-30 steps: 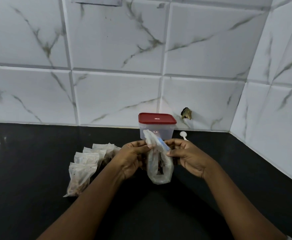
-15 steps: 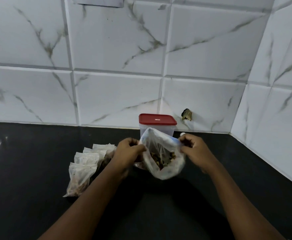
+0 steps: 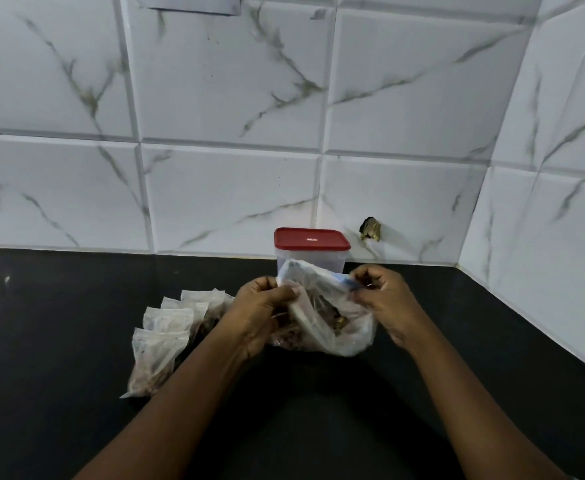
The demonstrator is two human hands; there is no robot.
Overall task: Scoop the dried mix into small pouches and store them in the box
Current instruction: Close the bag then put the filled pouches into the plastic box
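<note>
Your left hand [image 3: 263,310] and right hand [image 3: 384,299] each pinch the rim of the mix bag [image 3: 339,327] at frame centre, likely opening it; next, hold its mouth wide for scooping.

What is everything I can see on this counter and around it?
Plastic bag: one, clear with brownish dried mix inside, held over the counter in front of the box.
Small pouches: at least four, whitish with dark contents, overlapping in a row on the counter, left of the left hand.
Box: one, clear with its red lid on, at the back against the wall.
Counter: one, black.
Wall tiles: many, white with grey veins, behind and to the right.
Wall fitting: one, dark, right of the box; unclear what it is.
Left hand: pinches the bag's left edge.
Right hand: pinches the bag's right edge.
</note>
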